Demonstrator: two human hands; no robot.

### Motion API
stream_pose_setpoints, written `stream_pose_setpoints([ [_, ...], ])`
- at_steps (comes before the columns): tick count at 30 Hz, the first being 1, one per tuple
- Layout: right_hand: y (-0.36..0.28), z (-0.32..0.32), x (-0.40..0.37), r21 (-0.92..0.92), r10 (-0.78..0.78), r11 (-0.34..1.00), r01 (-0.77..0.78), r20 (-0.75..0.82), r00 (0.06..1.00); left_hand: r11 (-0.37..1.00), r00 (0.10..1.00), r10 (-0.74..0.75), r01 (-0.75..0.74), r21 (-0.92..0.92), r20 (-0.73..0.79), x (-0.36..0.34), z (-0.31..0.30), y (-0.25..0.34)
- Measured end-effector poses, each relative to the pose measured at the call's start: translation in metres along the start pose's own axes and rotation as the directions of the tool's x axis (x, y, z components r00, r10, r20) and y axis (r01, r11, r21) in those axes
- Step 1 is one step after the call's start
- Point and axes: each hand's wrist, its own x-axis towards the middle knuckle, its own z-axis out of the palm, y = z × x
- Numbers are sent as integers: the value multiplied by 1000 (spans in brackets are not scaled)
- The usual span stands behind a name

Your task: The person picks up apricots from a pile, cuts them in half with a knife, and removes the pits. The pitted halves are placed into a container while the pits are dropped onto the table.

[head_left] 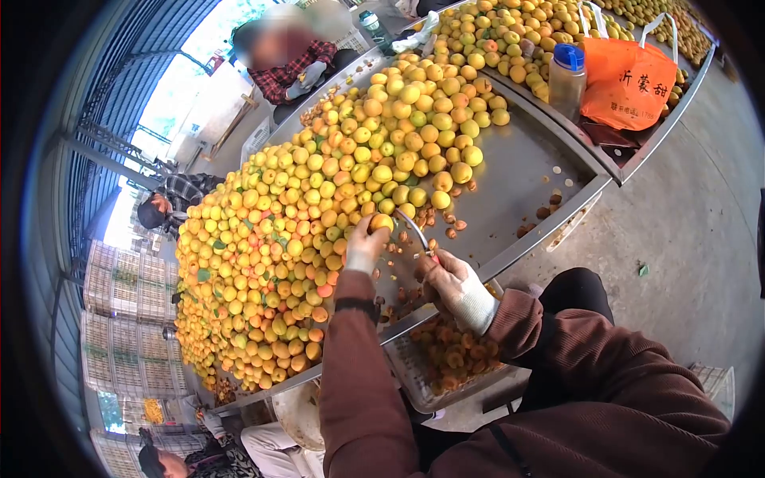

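My left hand (363,242) is closed around a yellow-orange apricot (382,223) at the edge of a large heap of apricots (307,187). A curved knife (413,229) is gripped in my right hand (451,280), its blade tip close beside that apricot. Both hands wear pale gloves that leave the fingers bare. Loose brown pits (451,226) are scattered on the metal table (518,171) near the blade. Below the table edge, under my right forearm, stands a crate (402,374) with cut apricot pieces (458,354) in it.
An orange bag (629,84) and a blue-capped bottle (567,84) stand on the adjoining table at upper right. Several people work around the heap; one in a red checked shirt (291,64) sits opposite. Stacked crates (131,354) line the left side. A raised rim (550,227) edges the table.
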Motion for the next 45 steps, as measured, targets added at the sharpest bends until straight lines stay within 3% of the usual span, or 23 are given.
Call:
stream_pose_setpoints([
  [1, -6, -1, -2, 62, -30, 998, 29, 10, 999, 957, 998, 65, -64, -284, -6, -22, 3, 18],
  [2, -13, -1, -6, 67, -31, 997, 30, 16, 999, 958, 998, 65, -65, -278, -12, -46, 6, 34],
  [4, -25, -1, -14, 77, -44, 996, 40, 52, 998, 856, 996, 77, -87, -510, -41, -92, 8, 58],
  [5, -24, -2, -16, 63, -42, 997, 36, 98, 994, 856, 996, 72, -93, -508, -60, -110, 7, 60],
  [7, -16, 1, -19, 14, -90, 996, 89, 165, 982, 524, 998, 48, 6, -852, 36, -141, 3, 58],
  [8, -14, 4, -19, -30, -145, 987, 155, 210, 967, 520, 999, 47, -3, -854, 26, -152, 0, 54],
  [10, -10, 13, -22, -64, -101, 991, 114, 184, 978, 428, 984, 149, 24, -903, 96, -170, -1, 44],
  [11, -5, 16, -19, -174, -169, 966, 190, 128, 977, 426, 982, 154, 32, -904, 107, -177, -1, 41],
  [14, -10, 27, -24, -350, -312, 886, 304, 34, 949, 846, 993, 72, -10, -534, 96, -190, 0, 38],
  [15, -9, 29, -21, -371, -276, 882, 291, 92, 957, 694, 992, 97, -12, -720, 78, -195, 8, 40],
  [16, -7, 30, -17, -389, -238, 878, 279, 152, 959, 695, 991, 102, -8, -719, 87, -197, 9, 39],
  [17, 1, 31, -7, -504, -340, 802, 321, 56, 939, 613, 996, 66, 13, -790, 67, -199, 8, 37],
  [18, 2, 28, 3, -476, -338, 827, 299, 4, 941, 524, 999, 27, 24, -852, 44, -200, 4, 37],
  [20, -11, 24, 14, -466, -344, 836, 290, -34, 938, 482, 998, 53, 1, -876, 30, -206, -4, 42],
  [22, -19, 29, 14, -473, -267, 848, 239, 7, 964, 259, 999, 27, 38, -965, 46, -207, -10, 48],
  [24, 0, 29, 14, -382, -244, 883, 272, 122, 962, 282, 999, 23, 34, -959, 42, -205, -11, 46],
  [26, -2, 39, 2, -316, -231, 911, 267, 147, 962, 183, 996, 94, -17, -983, 0, -204, -2, 49],
  [28, 4, 41, -4, -258, -225, 929, 263, 168, 960, 176, 997, 59, -61, -983, -51, -205, 12, 56],
  [31, 16, 42, -5, -94, -260, 955, 281, 189, 947, 93, 978, 196, -84, -992, -64, -197, 17, 30],
  [35, 20, 52, -19, -239, -287, 883, 405, 407, 867, 259, 989, 96, -130, -957, -109, -205, 8, 22],
  [36, 22, 56, -21, -240, -281, 885, 398, 406, 870, 289, 984, 126, -160, -944, -128, -209, 6, 28],
  [38, 19, 63, -27, -416, -126, 859, 298, 393, 911, 309, 976, 158, -192, -931, -149, -209, -1, 25],
  [45, 37, 70, -23, -493, -140, 809, 320, 368, 919, 401, 973, 174, -208, -892, -149, -209, -9, -8],
])
